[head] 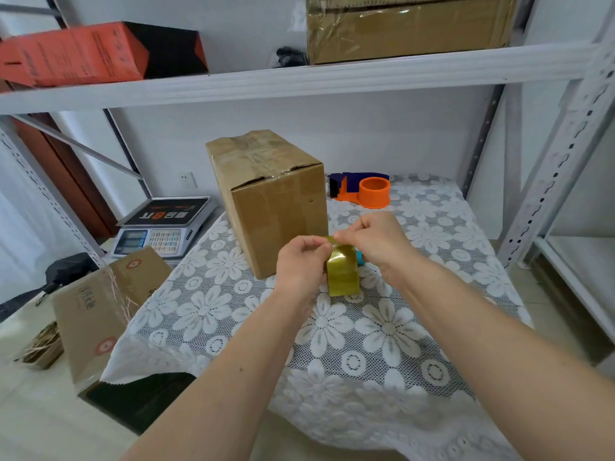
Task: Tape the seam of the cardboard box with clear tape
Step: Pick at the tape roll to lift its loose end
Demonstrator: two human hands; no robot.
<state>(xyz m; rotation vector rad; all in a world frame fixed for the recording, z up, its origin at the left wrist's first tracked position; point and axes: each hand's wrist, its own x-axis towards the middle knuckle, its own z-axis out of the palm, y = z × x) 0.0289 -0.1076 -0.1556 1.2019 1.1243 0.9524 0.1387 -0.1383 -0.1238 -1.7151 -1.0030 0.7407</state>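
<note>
My left hand (301, 261) grips the tape (342, 274) upright above the tabletop (382, 327), steadying it while my right hand (372, 239) pinches its loose end. The box (269, 197) stands just behind, within reach.

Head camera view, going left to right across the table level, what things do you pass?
Open cardboard box on the floor → weighing scale → cardboard box on the table → tape roll held in both hands → orange tape dispenser.
</note>
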